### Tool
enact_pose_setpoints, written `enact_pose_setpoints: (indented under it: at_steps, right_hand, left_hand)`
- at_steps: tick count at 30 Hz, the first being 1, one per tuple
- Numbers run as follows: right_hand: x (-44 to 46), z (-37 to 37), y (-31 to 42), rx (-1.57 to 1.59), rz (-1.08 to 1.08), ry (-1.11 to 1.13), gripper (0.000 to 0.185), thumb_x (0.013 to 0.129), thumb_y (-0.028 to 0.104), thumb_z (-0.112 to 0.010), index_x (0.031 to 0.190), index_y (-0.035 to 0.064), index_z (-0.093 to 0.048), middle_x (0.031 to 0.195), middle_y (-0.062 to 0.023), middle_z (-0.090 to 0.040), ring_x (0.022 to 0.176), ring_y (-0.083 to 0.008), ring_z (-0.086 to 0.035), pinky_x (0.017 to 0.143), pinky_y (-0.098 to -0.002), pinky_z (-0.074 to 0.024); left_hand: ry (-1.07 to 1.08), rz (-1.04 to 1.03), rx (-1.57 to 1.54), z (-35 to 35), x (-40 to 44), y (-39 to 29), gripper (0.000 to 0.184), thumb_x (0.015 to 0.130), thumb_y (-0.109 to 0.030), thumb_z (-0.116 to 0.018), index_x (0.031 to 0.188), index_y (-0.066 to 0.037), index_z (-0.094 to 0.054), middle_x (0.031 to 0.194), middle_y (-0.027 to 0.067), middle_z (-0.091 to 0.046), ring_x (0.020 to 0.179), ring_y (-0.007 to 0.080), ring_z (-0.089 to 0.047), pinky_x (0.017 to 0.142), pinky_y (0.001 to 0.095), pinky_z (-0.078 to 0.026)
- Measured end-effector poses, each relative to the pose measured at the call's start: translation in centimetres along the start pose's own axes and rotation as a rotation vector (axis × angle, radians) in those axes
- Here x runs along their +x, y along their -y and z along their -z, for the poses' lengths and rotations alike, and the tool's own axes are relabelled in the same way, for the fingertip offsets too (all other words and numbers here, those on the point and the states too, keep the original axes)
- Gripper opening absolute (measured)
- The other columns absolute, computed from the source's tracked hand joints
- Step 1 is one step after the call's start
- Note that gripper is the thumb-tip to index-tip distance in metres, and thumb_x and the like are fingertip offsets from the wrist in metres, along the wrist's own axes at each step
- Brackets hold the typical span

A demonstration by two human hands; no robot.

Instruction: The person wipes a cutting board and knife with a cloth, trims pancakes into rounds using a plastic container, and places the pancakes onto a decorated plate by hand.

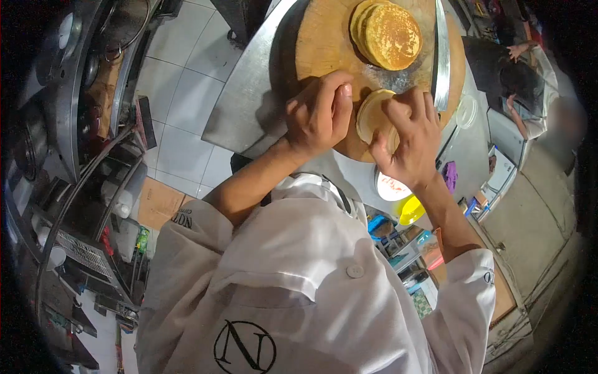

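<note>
Two small stacked round pancakes [369, 118] lie near the front of a round wooden board [321, 43]. My right hand [414, 134] is over their right side, its fingers bent and the thumb apart from them; whether it touches the top pancake I cannot tell. Just left of this stack is my left hand [321, 112], fingers curled in and thumb against them, with nothing showing in it. Farther back on the board sits a taller stack of browned pancakes [393, 37]. A wide-bladed knife [441, 59] lies along the board's right side.
The board rests on a metal table [233, 115]. Right of my right hand are a clear round lid [466, 112] and a purple cloth [450, 176]. A white bowl [391, 188] and a yellow bowl [410, 210] stand near my right wrist. Another person [542, 75] is at the right.
</note>
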State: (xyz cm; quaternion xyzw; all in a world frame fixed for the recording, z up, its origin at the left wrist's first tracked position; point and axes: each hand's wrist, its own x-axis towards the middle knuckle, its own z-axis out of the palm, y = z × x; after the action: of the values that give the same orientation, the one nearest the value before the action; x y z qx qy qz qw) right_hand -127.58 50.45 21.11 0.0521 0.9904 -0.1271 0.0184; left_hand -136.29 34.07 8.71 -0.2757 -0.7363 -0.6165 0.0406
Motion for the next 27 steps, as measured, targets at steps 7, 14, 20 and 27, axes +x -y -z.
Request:
enact_pose_setpoints:
  at_steps: [7,14,20,27]
  right_hand:
    - [-0.3,-1.8,0.9,-0.009,-0.175,-0.126,0.042,0.076,0.034,-0.074,0.11,0.0104,-0.072,0.11,-0.0183,-0.058,0.1,-0.0418,-0.06,0.083,-0.0515,-0.0499]
    - [0.3,-0.2,-0.1,-0.014,0.108,0.085,0.042,0.079,0.031,-0.074,0.114,0.0079,-0.07,0.108,-0.0185,-0.056,0.101,-0.0411,-0.06,0.082,-0.0523,-0.0504]
    - [0.2,-1.6,0.7,-0.035,-0.144,-0.177,0.042,0.077,0.033,-0.074,0.113,0.0111,-0.07,0.112,-0.0182,-0.058,0.101,-0.0393,-0.06,0.081,-0.0508,-0.0505]
    - [0.5,-2.1,1.1,-0.022,-0.158,-0.144,0.045,0.079,0.039,-0.072,0.113,0.0102,-0.072,0.112,-0.0169,-0.059,0.102,-0.0386,-0.06,0.085,-0.0509,-0.0494]
  left_hand:
    - [0.019,-0.028,0.009,0.0,-0.1,0.3,0.021,0.109,-0.009,-0.068,0.127,0.001,-0.069,0.098,0.0152,-0.08,0.082,0.0303,-0.08,0.073,0.0392,-0.063]
    - [0.004,-0.08,0.0,-0.2,-0.4,0.5,0.02,0.109,-0.008,-0.069,0.126,0.002,-0.069,0.1,0.0154,-0.08,0.085,0.0301,-0.081,0.075,0.038,-0.064]
    - [0.03,-0.08,0.01,0.0,-0.3,0.4,0.021,0.108,-0.007,-0.07,0.126,0.003,-0.068,0.101,0.0161,-0.08,0.087,0.0299,-0.082,0.076,0.0384,-0.064]
    - [-0.007,-0.107,0.018,-0.1,0.2,0.3,0.017,0.107,-0.007,-0.07,0.122,0.0,-0.069,0.1,0.0139,-0.079,0.083,0.0315,-0.08,0.073,0.0395,-0.064]
